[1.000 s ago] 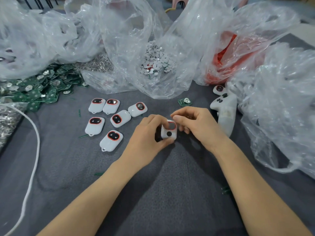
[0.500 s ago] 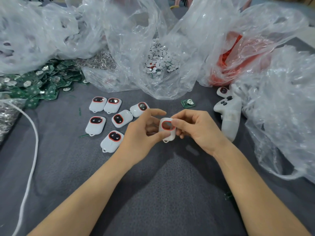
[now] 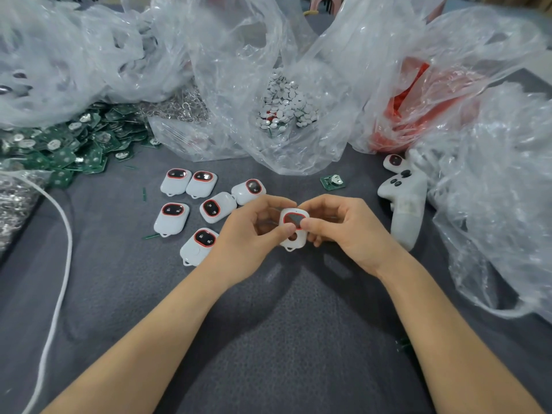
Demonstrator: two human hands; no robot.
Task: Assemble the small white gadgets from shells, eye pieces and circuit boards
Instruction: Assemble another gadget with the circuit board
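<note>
Both hands hold one white shell point(image 3: 293, 231) with a red-rimmed window above the grey cloth. My left hand point(image 3: 251, 243) pinches its left side, thumb on the front. My right hand point(image 3: 343, 231) grips the right side, thumb pressing at the window's lower edge. Several finished white gadgets point(image 3: 210, 207) lie to the left of my hands. A single green circuit board point(image 3: 332, 182) lies behind my right hand. A heap of green circuit boards point(image 3: 74, 141) sits at the far left.
Clear plastic bags ring the back and right: one with small white round pieces point(image 3: 283, 109), one with red parts point(image 3: 418, 109). A white controller-shaped device point(image 3: 406, 204) lies right of my hands. A white cord point(image 3: 64, 249) runs down the left side.
The shell was held low with its round hole facing me; both hands have lifted and turned it so the red-rimmed window faces up. My right thumb now presses at the window.
</note>
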